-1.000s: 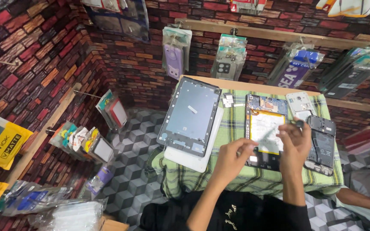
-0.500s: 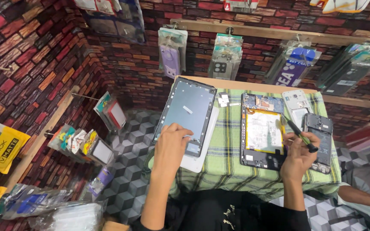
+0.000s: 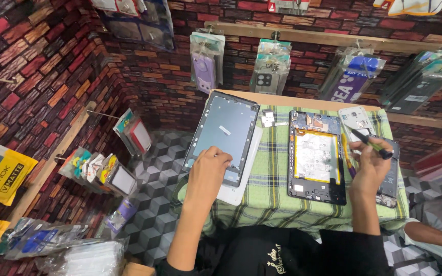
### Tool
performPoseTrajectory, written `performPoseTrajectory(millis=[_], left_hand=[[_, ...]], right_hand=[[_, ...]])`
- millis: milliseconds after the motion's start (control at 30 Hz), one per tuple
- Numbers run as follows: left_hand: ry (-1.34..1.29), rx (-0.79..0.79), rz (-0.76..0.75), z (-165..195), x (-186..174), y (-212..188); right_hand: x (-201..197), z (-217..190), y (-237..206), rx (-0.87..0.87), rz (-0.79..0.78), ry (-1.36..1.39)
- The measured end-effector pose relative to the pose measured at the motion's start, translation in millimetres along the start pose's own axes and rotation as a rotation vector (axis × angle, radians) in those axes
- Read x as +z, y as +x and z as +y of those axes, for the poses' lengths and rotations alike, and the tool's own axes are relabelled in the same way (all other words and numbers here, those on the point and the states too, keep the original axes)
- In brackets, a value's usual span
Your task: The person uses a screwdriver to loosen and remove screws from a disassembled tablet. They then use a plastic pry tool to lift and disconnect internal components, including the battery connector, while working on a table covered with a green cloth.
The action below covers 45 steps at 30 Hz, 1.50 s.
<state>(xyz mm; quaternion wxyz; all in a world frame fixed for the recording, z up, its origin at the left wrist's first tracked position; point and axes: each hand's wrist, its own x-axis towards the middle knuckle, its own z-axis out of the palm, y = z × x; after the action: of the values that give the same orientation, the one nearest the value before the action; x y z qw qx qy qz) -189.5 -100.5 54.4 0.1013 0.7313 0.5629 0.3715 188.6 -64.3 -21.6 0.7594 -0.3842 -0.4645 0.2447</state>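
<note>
My left hand (image 3: 206, 173) rests on the lower part of a grey tablet screen panel (image 3: 224, 132) that lies on a white slab at the table's left side. My right hand (image 3: 368, 166) holds a thin dark screwdriver (image 3: 370, 143) with a green tip, hovering just right of an opened tablet body (image 3: 316, 156) with a pale battery in its middle. A white phone (image 3: 355, 118) and a dark opened phone (image 3: 389, 176) lie under and beside that hand. All sit on a green checked cloth (image 3: 267, 194).
Packaged phone cases (image 3: 269, 66) hang on the brick-pattern wall behind the table. More packets (image 3: 101, 168) hang along the left wall over a grey patterned floor. Another person's arm (image 3: 433, 235) shows at the lower right.
My left hand has left the opened tablet body, crossed to the left and settled on the screen panel. My right hand stays by the phones with the screwdriver.
</note>
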Motion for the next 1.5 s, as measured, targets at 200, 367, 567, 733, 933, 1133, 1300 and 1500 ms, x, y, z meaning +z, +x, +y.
performPoseTrajectory(millis=[200,367,567,733,933,1133,1300,1500], left_hand=[[0.126,0.238,-0.025,-1,5,0],[0.225,0.308,-0.03,-5,7,2],[0.382,0.361,-0.014,-7,10,3],[-0.046,0.223,0.046,-5,10,0],[-0.502,0.062,0.085,17,34,-1],[-0.715,0.042,-0.063,64,96,-11],[-0.858,-0.047,-0.15,70,135,0],[-0.869,-0.038,-0.201,59,149,3]], right_hand=[[-9,-10,4,-0.056,-0.006,0.058],[-9,-21,-11,-0.059,0.003,0.123],[-6,-27,-29,-0.037,0.072,0.113],[-6,-25,-41,-0.055,0.066,0.008],[-2,-32,-50,-0.207,0.083,-0.142],[6,-44,-60,-0.183,0.109,-0.103],[16,-47,-66,-0.124,0.126,0.017],[23,-45,-78,-0.142,0.14,0.078]])
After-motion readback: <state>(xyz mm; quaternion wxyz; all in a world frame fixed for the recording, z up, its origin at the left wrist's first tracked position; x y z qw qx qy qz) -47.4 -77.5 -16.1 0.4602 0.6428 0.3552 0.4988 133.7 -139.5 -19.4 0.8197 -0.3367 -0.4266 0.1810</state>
